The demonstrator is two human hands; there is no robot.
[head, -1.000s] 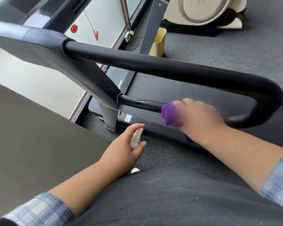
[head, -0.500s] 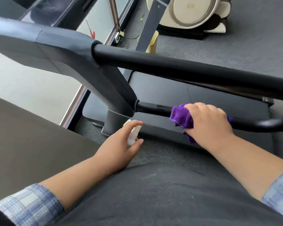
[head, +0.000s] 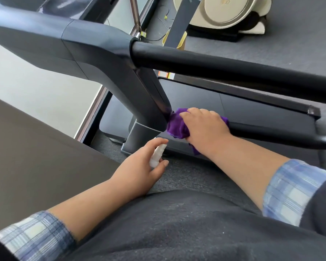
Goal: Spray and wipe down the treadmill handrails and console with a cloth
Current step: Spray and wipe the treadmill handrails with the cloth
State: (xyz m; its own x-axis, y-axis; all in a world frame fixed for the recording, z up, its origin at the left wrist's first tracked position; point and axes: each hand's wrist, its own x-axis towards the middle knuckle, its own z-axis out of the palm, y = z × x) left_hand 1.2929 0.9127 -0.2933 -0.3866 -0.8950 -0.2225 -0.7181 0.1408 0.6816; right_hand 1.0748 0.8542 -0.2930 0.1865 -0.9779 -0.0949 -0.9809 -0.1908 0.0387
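- r hand [head: 205, 127] clamps purple cloth [head: 177, 127] round lower rail [head: 271, 133], right at upright [head: 149, 102]
- l hand [head: 139, 170] fingers curled on white spray btl [head: 157, 155], near base

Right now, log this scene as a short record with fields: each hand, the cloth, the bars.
left hand: holds a white spray bottle, nozzle up, off the treadmill
right hand: grips a purple cloth around the lower bar
cloth position: at the bar's inner end, against the upright
upper handrail: untouched by either hand
behind: yellow bin, beige machine
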